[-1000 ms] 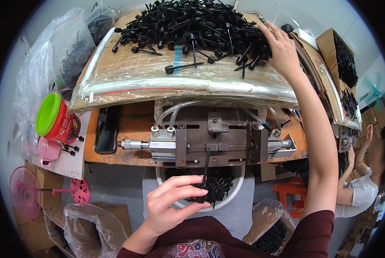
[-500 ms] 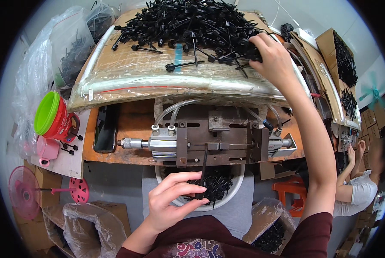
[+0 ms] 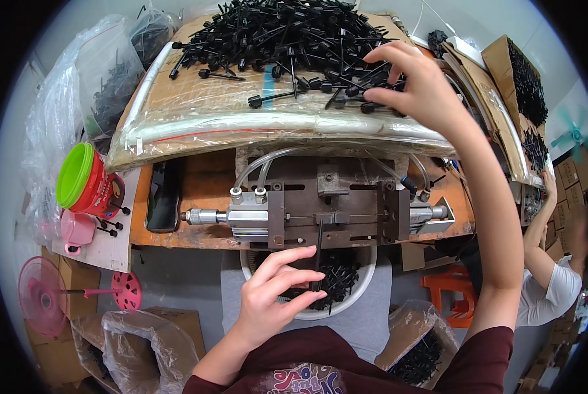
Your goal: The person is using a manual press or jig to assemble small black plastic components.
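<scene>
My left hand pinches a thin black plastic stem by its thicker lower end. The stem stands upright in the picture, its top at the small metal block in the middle of the clamping fixture. Over the right edge of a large pile of black stemmed plastic parts hovers my right hand. Its fingers are curved and spread apart, and nothing shows held in them. Some loose parts lie just beside its fingertips.
Below the fixture a white tub holds more black parts. At left stand a red bucket with a green rim and a pink cup. Clear air hoses arch over the fixture. Another person works at far right.
My right hand has shifted slightly left, and its fingers have spread off the parts. The left hand moved a little to the right with the stem still pinched.
</scene>
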`<state>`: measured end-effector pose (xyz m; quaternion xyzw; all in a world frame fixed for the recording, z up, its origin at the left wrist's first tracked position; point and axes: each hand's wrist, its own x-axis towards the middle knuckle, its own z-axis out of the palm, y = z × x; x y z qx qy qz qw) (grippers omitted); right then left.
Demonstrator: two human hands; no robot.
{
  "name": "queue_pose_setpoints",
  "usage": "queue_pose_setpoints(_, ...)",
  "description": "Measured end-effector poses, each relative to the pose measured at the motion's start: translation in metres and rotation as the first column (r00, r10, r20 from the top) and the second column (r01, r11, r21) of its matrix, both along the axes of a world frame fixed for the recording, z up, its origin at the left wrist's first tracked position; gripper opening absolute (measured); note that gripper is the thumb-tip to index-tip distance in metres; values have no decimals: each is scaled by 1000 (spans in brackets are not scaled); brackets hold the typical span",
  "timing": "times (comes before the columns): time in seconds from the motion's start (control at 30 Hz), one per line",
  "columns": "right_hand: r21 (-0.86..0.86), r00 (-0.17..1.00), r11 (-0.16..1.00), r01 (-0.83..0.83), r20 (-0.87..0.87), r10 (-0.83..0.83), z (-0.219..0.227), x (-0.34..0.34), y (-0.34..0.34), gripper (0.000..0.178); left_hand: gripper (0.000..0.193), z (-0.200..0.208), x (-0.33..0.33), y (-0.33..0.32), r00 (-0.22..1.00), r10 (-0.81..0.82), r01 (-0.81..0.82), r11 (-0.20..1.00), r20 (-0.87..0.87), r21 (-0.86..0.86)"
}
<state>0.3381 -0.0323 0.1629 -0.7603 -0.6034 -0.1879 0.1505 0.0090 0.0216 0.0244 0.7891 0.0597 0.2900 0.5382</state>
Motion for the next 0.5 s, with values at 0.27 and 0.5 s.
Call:
queue_pose_setpoints(0.27, -133, 984, 989, 59, 177, -35, 14, 1, -15, 35, 27, -1, 13, -7, 999, 39, -37, 989, -11, 145)
queue_pose_setpoints(0.5, -106, 952, 994, 6, 304, 27, -3, -10, -3, 53, 26, -8, 34, -9, 994, 97, -104, 851, 40, 515)
